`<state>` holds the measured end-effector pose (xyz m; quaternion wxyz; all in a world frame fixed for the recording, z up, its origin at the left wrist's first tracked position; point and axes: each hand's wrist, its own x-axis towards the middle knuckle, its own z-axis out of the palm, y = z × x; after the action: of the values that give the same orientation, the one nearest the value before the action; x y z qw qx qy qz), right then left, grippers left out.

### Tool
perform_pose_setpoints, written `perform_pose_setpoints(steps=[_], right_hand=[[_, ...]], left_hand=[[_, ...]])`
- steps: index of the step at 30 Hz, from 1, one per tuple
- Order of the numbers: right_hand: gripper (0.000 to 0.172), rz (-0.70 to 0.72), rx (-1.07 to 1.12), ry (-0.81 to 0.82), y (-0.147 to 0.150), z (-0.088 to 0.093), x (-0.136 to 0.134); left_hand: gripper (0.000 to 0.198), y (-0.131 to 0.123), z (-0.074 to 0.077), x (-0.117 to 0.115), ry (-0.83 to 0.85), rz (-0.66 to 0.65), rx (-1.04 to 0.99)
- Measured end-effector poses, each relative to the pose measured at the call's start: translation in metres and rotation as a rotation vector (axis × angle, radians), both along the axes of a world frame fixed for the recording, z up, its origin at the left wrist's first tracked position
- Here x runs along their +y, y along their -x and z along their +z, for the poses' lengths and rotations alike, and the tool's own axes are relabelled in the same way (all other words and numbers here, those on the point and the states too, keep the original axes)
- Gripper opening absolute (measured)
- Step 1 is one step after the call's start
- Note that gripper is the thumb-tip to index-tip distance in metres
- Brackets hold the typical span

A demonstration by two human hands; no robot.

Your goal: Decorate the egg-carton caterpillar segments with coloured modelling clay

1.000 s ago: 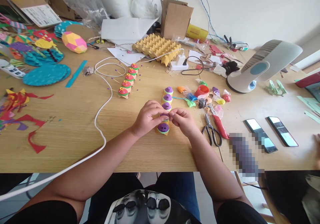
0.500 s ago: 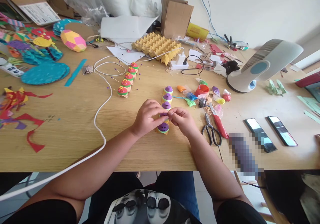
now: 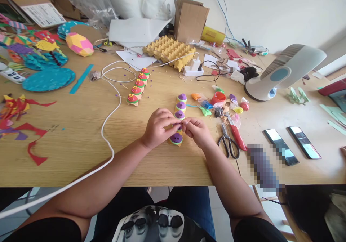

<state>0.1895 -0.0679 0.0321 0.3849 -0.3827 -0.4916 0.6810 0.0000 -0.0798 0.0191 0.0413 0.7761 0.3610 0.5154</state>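
Observation:
A caterpillar made of egg-carton cups with purple clay tops (image 3: 180,107) lies on the wooden table (image 3: 81,137) in front of me. My left hand (image 3: 159,127) and my right hand (image 3: 198,130) meet over its second segment from the near end, fingers curled and pinched together on it. The face segment (image 3: 176,138) shows just below my fingertips. What the fingertips pinch is too small to make out. A second caterpillar with red tops (image 3: 138,86) lies to the left, untouched.
Scissors (image 3: 229,141) and a red-handled cutter (image 3: 238,135) lie right of my hands, beside small clay bags (image 3: 232,105). Two phones (image 3: 292,146), a white fan (image 3: 283,72), a yellow egg tray (image 3: 169,49), a cardboard box (image 3: 189,18), a white cable (image 3: 108,126) and coloured paper crafts (image 3: 40,65) surround them.
Both hands stay on the purple caterpillar with only slight finger movement; the view has shifted a little.

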Motion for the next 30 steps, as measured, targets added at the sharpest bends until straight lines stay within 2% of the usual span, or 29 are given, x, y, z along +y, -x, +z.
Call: perform_pose_setpoints(steps=[21, 30], right_hand=[[0.035, 0.016, 0.115, 0.099, -0.0018, -0.0005, 0.0009], [0.036, 0.026, 0.087, 0.077, -0.0013, -0.0034, 0.0019]], left_hand=[[0.013, 0.0013, -0.0008, -0.0004, -0.042, -0.015, -0.005], [0.010, 0.0008, 0.0003, -0.0003, -0.060, 0.025, -0.001]])
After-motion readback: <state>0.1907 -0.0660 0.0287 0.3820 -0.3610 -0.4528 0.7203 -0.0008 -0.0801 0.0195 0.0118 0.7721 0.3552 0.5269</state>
